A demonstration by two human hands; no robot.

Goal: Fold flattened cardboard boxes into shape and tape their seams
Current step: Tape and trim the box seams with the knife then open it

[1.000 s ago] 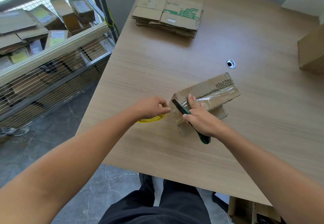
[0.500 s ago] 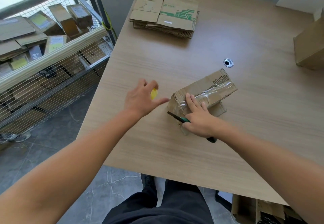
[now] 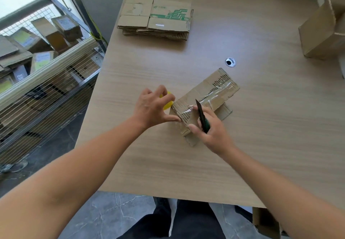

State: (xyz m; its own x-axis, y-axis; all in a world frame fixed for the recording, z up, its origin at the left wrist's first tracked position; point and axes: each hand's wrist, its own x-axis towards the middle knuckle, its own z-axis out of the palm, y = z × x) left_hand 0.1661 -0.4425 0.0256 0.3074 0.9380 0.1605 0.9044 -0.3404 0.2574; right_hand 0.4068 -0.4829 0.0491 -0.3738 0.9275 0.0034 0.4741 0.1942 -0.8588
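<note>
- A small cardboard box (image 3: 209,96) lies on the wooden table (image 3: 270,136), near the middle and slightly towards the near edge, turned at an angle.
- Clear tape (image 3: 218,94) runs along the box's top seam, glossy and wrinkled. Loose flaps show beneath the box at its near end and at its right side.
- The right hand (image 3: 212,134) is at the near end of the box, closed round a utility knife (image 3: 202,117) with a green handle. The dark blade points up and away, over the taped seam.
- One finger of the right hand reaches forward onto the tape on top of the box, and the thumb lies against the near end.
- The left hand (image 3: 151,108) is just left of the box, its thumb stretched out and touching the box's near left corner.
- The left fingers arch, spread and bent, over a yellow object (image 3: 168,104) that is just beside the box's left end. Most of that object is hidden, and I cannot tell whether the fingers grip it or only hover above it.
- A stack of flattened cardboard boxes (image 3: 155,17) sits at the far side of the table, well apart from both hands; the top one has green print.
- A round cable hole (image 3: 230,62) is in the table just beyond the small box.
- A larger folded carton (image 3: 321,31) stands at the table's right edge.
- Left of the table, a wire cage (image 3: 46,81) holds many cardboard boxes.
</note>
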